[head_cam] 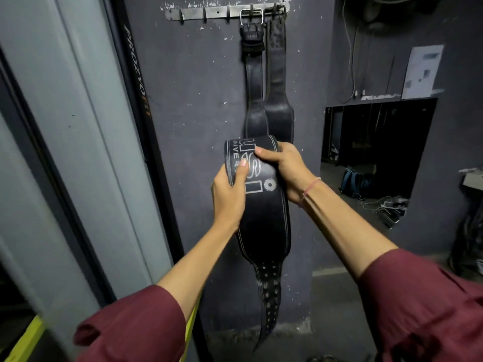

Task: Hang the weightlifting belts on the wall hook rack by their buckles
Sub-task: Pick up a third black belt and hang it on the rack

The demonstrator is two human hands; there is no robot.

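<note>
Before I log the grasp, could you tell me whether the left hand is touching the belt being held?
Touching. The head view shows the left hand wrapped around the held belt's left edge, its thumb pressed flat on the printed face.

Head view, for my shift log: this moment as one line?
both hands, left hand, right hand: hold printed belt | buckle: unseen | hook rack: two belts hung | left hooks free

We record dim, flat indoor light with no visible source, the grey wall (198, 100) evenly lit and the opening (376, 142) at right near black, centre sharp, wide-angle bending and motion smear on the door frame (86, 142) at left, and mild softness at the sleeves (136, 325).
</note>
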